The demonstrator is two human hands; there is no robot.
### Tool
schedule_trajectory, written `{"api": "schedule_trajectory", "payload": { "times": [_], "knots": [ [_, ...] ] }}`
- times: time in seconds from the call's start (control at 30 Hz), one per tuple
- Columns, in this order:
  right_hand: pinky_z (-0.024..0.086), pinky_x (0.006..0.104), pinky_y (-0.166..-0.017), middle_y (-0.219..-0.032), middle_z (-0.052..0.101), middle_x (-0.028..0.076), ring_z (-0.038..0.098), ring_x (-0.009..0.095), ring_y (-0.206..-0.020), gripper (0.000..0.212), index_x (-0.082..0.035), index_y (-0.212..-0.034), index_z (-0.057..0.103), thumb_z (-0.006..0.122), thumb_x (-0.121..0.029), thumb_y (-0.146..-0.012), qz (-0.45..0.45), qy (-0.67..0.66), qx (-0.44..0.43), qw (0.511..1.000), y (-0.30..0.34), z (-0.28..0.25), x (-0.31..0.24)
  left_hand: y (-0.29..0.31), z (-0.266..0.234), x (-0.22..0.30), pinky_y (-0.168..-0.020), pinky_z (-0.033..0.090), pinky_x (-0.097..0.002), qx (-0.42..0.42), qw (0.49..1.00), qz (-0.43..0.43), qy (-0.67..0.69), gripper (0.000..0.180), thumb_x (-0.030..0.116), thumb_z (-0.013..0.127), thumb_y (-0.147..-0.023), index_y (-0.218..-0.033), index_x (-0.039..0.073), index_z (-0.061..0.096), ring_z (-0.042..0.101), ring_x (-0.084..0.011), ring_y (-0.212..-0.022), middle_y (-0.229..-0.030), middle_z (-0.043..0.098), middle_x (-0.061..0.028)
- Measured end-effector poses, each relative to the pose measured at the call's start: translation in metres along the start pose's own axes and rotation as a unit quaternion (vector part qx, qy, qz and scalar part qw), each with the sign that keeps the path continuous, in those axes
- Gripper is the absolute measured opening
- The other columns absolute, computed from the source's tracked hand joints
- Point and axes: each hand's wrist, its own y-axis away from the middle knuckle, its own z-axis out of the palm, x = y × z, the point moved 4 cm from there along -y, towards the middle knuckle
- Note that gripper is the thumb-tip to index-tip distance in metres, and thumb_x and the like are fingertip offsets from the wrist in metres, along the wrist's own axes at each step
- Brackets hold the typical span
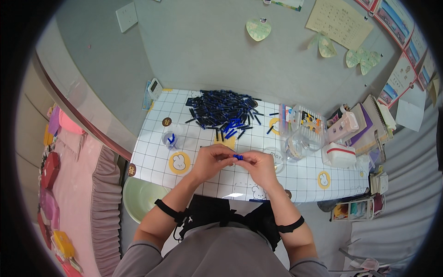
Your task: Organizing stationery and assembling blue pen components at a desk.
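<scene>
Above the near middle of the table [217, 182], my left hand [213, 161] and my right hand [259, 167] meet fingertip to fingertip. Between them they pinch a small blue piece [238, 157], too small for its exact kind to show. Beyond my hands lies a big heap of short dark blue and black sticks [221, 108]. Several brighter blue sticks [234, 125] lie at the heap's near edge. Left of my left hand stands a see-through cup [170, 140] with a few blue pieces in it.
At the right stand see-through plastic boxes [307, 127], a white pouch with a red stripe [339, 154] and upright notebooks [364, 122]. A light green basin [140, 198] sits below the table's left edge. The grey wall [207, 51] closes off the far side.
</scene>
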Motion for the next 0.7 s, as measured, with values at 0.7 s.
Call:
{"api": "schedule_trajectory", "payload": {
  "times": [0.7],
  "knots": [
    [0.05, 0.0196, -0.066, -0.086, 0.081, 0.003, 0.068, 0.003, -0.075, 0.016, 0.004, -0.11, 0.081, 0.083, -0.003, -0.096, 0.082, -0.096, 0.048, 0.991, 0.016, 0.005, 0.02, 0.023, 0.014, 0.011, -0.082, 0.06, -0.0252, 0.085, 0.991, 0.064, -0.079, 0.022, 0.003, 0.083, -0.095, -0.117, 0.0, 0.081, 0.078, -0.0142, -0.09, -0.107, 0.083, -0.0097]
  ]
}}
